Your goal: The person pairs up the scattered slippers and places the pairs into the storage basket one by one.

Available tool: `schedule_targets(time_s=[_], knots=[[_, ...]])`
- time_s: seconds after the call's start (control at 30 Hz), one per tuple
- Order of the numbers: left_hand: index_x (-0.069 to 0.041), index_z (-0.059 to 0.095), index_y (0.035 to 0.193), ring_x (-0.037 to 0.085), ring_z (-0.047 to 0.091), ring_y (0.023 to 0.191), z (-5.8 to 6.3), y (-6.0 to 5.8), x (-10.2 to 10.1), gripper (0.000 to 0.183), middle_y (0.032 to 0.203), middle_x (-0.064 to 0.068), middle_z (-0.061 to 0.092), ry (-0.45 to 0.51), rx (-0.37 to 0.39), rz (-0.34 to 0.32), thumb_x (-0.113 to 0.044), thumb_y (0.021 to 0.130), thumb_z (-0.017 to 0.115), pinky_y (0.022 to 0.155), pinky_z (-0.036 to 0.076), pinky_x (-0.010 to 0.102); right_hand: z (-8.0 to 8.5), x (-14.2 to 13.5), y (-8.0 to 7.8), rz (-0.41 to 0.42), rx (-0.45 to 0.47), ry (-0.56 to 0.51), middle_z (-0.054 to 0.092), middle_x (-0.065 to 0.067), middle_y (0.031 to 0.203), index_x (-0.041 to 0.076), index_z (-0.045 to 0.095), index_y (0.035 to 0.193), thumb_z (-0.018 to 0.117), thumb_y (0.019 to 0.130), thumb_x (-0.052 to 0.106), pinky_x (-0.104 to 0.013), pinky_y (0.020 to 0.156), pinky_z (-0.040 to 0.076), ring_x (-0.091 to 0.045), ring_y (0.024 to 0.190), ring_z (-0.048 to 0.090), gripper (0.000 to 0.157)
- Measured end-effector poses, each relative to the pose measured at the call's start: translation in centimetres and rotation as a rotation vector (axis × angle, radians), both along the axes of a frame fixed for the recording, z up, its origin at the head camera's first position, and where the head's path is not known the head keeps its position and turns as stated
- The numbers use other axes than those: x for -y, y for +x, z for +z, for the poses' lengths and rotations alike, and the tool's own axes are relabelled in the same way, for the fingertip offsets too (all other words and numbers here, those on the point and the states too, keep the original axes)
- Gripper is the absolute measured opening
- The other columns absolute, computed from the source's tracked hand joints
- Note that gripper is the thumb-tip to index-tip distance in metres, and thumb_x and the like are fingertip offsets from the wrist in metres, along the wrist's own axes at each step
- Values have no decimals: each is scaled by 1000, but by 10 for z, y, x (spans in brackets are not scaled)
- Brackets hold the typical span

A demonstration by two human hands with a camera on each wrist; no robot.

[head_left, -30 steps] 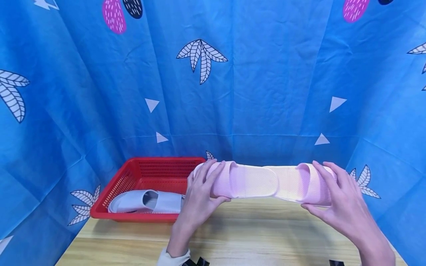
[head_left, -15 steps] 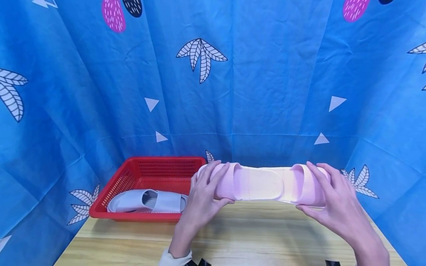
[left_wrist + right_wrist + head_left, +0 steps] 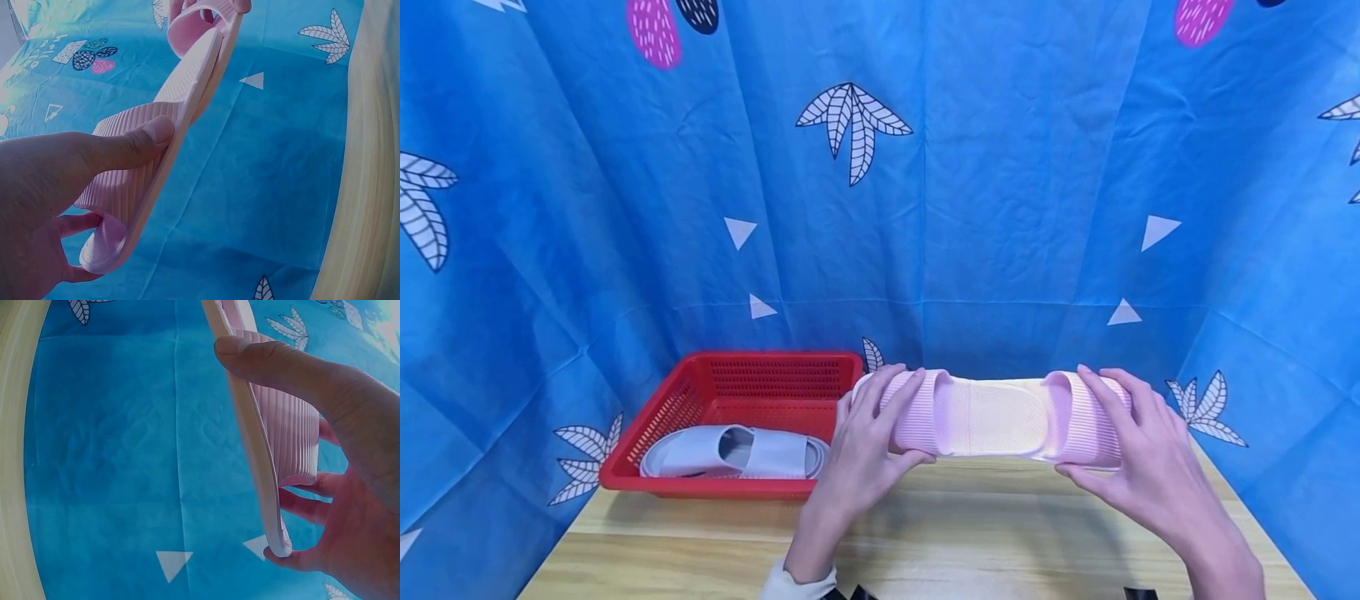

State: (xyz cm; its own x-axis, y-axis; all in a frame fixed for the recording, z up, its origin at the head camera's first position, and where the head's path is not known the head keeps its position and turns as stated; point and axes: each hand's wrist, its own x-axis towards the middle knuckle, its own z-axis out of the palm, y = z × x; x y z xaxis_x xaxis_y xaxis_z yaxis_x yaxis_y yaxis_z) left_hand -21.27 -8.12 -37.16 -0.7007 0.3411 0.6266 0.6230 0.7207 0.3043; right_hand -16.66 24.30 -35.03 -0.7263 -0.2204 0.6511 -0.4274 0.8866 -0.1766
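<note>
Two pink slippers with ribbed straps are held up above the table, heel ends overlapping in the middle. My left hand point(image 3: 863, 454) grips the left slipper point(image 3: 1000, 417) round its strap, thumb on the near side and fingers over the far side. The right slipper point(image 3: 1086, 421) is gripped the same way by my right hand point(image 3: 1150, 458). In the left wrist view the left slipper's heel point(image 3: 194, 69) lies over the other slipper's sole. The right wrist view shows my thumb on the edge of the right slipper point(image 3: 284, 425), fingers round its toe end.
A red plastic basket point(image 3: 737, 487) stands on the wooden table point(image 3: 970, 542) at the left, just beyond my left forearm. Grey slippers point(image 3: 775, 454) lie in it. A blue patterned curtain point(image 3: 1000, 208) hangs behind and at both sides.
Both hands have come closer together, the left moving right and the right moving left. The heels of the pink slippers overlap more.
</note>
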Motion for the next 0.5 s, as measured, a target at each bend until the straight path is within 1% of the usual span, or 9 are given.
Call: schedule_targets(time_s=[0.03, 0.1, 0.2, 0.23, 0.27, 0.33, 0.4, 0.47, 0.5], knots=[[-39, 29, 147, 15, 26, 135, 0, 0, -1, 106, 146, -4, 35, -2, -2, 0, -46, 59, 87, 98, 33, 49, 0, 1, 0, 1, 0, -1, 43, -16, 133, 20, 41, 144, 96, 38, 38, -62, 79, 36, -35, 114, 39, 120], [-38, 29, 147, 16, 26, 135, 0, 0, -2, 105, 146, -4, 35, -4, -2, -4, -45, 59, 87, 98, 34, 50, 0, 2, 0, 3, 2, 3, 43, -16, 133, 20, 41, 144, 90, 40, 57, -62, 80, 35, -35, 115, 39, 121], [-38, 29, 147, 16, 26, 135, 0, 1, -3, 105, 147, -3, 35, -9, -1, -9, -45, 60, 87, 98, 34, 50, -1, 3, -1, 11, 6, 2, 42, -16, 133, 21, 40, 145, 66, 52, 81, -62, 81, 34, -36, 115, 39, 113], [-38, 29, 147, 15, 26, 135, 0, 1, -4, 105, 147, -3, 35, -10, 1, -10, -45, 60, 87, 98, 34, 50, -1, 3, -1, 13, 7, 3, 42, -16, 133, 22, 40, 145, 58, 56, 84, -61, 82, 33, -36, 116, 38, 110], [-38, 29, 147, 15, 26, 135, 0, 1, -4, 105, 147, -3, 35, -11, 3, -12, -45, 60, 87, 99, 34, 50, -1, 3, -1, 17, 8, 4, 42, -16, 133, 22, 39, 145, 56, 57, 85, -61, 83, 33, -36, 116, 38, 109], [-38, 28, 148, 14, 25, 135, -1, 1, -5, 105, 146, -3, 35, -14, 5, -14, -46, 60, 86, 99, 33, 50, -1, 4, -2, 24, 11, 6, 42, -16, 133, 22, 39, 145, 71, 49, 79, -61, 83, 32, -36, 116, 38, 116], [-38, 28, 148, 14, 25, 135, -1, 1, -6, 105, 146, -3, 35, -17, 8, -13, -47, 60, 86, 100, 32, 50, -1, 5, -2, 31, 12, 13, 42, -16, 133, 23, 39, 146, 82, 46, 66, -59, 84, 32, -35, 116, 39, 117], [-38, 27, 148, 13, 24, 135, -1, 1, -6, 106, 146, -2, 36, -19, 10, -12, -47, 60, 86, 100, 32, 50, -1, 6, -2, 35, 11, 20, 43, -16, 133, 22, 39, 146, 82, 48, 65, -58, 84, 32, -35, 117, 39, 116], [-38, 27, 148, 13, 24, 135, -1, 2, -6, 106, 146, -2, 36, -21, 10, -10, -47, 60, 86, 100, 32, 50, -1, 6, -2, 35, 11, 22, 43, -16, 133, 22, 39, 146, 77, 48, 73, -58, 84, 32, -35, 117, 39, 116]])
